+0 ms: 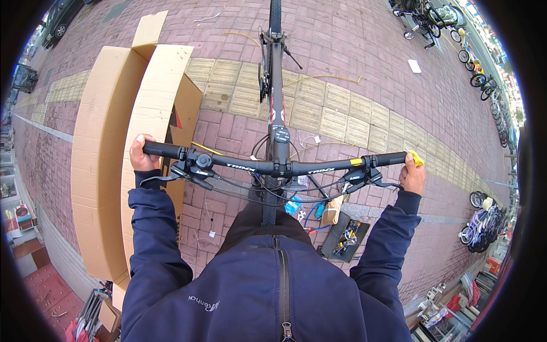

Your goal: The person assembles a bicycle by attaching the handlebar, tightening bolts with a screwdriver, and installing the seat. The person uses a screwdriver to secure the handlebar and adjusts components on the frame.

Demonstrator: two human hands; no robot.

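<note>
A black bicycle stands between my legs, its frame (276, 85) running away from me and its wheel seen end-on. The wide black handlebar (239, 164) lies across in front of me. My left hand (143, 154) is closed round the outer end of the left grip, close to the left brake lever (159, 180). At the other end, my right hand (413, 174) is closed at the tip of the right grip, near the right brake lever (390, 184). A bright yellow piece (419, 159) shows by its fingers; its kind is unclear. Cables loop below the stem (281, 151).
A tall open cardboard box (105, 154) stands close on my left. On the brick paving near my right leg lie a toolbox (342, 251) with tools and a tan package (332, 211). Yellow strips, white scraps and parked bicycles (484, 225) lie farther out.
</note>
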